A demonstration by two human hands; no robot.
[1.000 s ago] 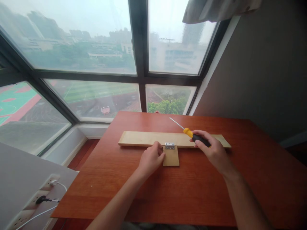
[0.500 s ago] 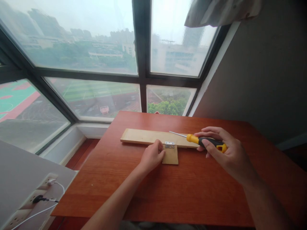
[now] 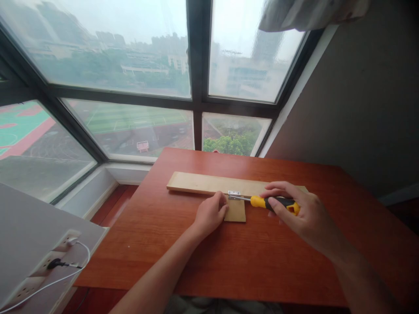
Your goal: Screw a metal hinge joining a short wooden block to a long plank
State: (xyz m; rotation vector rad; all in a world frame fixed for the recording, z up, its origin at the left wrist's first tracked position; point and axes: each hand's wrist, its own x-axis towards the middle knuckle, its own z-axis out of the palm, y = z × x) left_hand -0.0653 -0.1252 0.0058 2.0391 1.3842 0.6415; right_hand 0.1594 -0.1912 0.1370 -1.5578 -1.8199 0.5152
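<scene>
A long pale wooden board [image 3: 209,183] lies across the table. Against its near edge is a small square piece of wood [image 3: 235,213], and a silver hinge [image 3: 234,193] spans the joint between them. My left hand [image 3: 212,211] is closed, thumb and fingertips together at the left edge of the small piece and hinge; whatever is pinched there is hidden. In my right hand [image 3: 296,209] is a yellow-and-black screwdriver [image 3: 258,201], held almost level. Its shaft points left and the tip is over the hinge's lower leaf; whether it touches a screw I cannot tell.
The reddish-brown table [image 3: 157,235] reaches to large windows behind it. On the left, a low wall carries power sockets [image 3: 41,266] with a black plug [image 3: 55,263] and a white cable [image 3: 87,255]. A dark wall [image 3: 353,100] rises at the right.
My right hand has brought the screwdriver down and left, so its tip moved from above the long board to the hinge. My left hand stays beside the hinge. The view has shifted slightly.
</scene>
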